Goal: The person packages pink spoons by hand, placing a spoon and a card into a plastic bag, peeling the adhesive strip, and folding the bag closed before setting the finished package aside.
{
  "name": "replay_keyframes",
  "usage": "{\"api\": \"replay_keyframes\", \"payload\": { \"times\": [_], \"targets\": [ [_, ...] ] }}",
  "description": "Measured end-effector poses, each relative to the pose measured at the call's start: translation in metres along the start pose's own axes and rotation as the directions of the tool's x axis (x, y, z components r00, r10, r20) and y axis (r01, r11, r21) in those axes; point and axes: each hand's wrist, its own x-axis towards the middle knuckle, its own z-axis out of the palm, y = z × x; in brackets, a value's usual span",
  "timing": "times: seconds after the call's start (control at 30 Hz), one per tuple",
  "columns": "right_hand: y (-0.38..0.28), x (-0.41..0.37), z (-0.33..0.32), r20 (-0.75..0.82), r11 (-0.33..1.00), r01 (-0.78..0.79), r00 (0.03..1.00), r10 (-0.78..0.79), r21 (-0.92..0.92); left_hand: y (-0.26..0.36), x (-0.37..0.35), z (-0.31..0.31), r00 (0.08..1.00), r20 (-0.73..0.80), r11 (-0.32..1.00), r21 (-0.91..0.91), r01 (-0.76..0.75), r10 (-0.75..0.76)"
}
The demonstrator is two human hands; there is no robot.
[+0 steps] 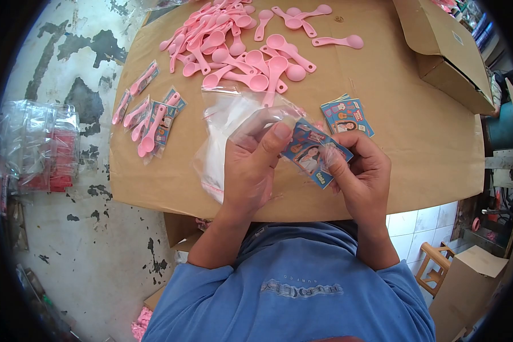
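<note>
My left hand (251,168) and my right hand (365,174) meet over the near edge of a cardboard sheet (427,142). Between them they hold a small blue printed card (312,153) that sits partly inside a clear plastic bag (228,122). The left thumb presses on the bag's mouth at the card's upper end. My right fingers pinch the card's lower right corner. A heap of pink plastic spoons (239,48) lies at the far side of the sheet. A small stack of the same blue cards (346,117) lies just beyond my right hand.
Several bagged spoons with cards (148,117) lie at the sheet's left edge. A bundle of clear bags with red print (40,145) rests on the worn floor at left. An open cardboard box (450,51) stands at the back right. A small wooden stool (436,265) is lower right.
</note>
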Motion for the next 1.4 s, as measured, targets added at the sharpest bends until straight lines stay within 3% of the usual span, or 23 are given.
{"api": "replay_keyframes", "payload": {
  "times": [0.1, 0.33, 0.5, 0.6, 0.8, 1.0, 1.2, 1.3, 1.4],
  "targets": [
    [-0.003, -0.002, -0.003, -0.016, 0.998, -0.051, 0.999, 0.052, 0.044, 0.002, 0.002, 0.009, 0.999, -0.04, 1.0, 0.006, -0.025, 0.025],
    [-0.002, 0.001, 0.002, -0.111, 0.999, 0.034, 0.993, -0.032, 0.014, -0.009, 0.0, 0.024, 0.997, -0.068, 0.991, -0.124, -0.044, 0.036],
    [0.002, 0.0, 0.0, -0.165, 0.997, 0.061, 0.985, -0.054, 0.038, -0.006, 0.002, 0.028, 0.991, -0.106, 0.99, -0.106, -0.095, 0.084],
    [0.003, 0.0, 0.0, -0.119, 0.996, 0.035, 0.993, -0.026, 0.076, -0.01, 0.001, 0.025, 0.995, -0.088, 0.991, -0.118, -0.061, 0.05],
    [0.008, -0.001, -0.001, -0.166, 0.985, 0.163, 0.974, -0.153, 0.047, -0.014, -0.002, 0.018, 0.998, -0.051, 0.997, -0.076, -0.026, 0.022],
    [0.006, -0.003, 0.002, -0.067, 0.988, 0.13, 0.99, -0.125, 0.088, -0.011, -0.005, 0.021, 0.999, -0.033, 0.998, -0.065, 0.017, -0.02],
    [-0.003, -0.005, 0.012, -0.124, 0.977, 0.11, 0.988, -0.088, 0.184, -0.011, -0.008, 0.019, 1.0, -0.013, 1.0, 0.03, -0.007, 0.007],
    [0.004, -0.007, 0.006, -0.045, 0.995, 0.097, 0.994, -0.097, 0.012, -0.01, -0.007, 0.023, 0.999, 0.023, 0.997, 0.066, -0.041, 0.04],
    [0.002, -0.005, 0.003, -0.048, 0.996, 0.077, 0.996, -0.075, 0.04, -0.011, -0.005, 0.025, 0.993, 0.068, 0.995, 0.027, -0.096, 0.094]
  ]
}}
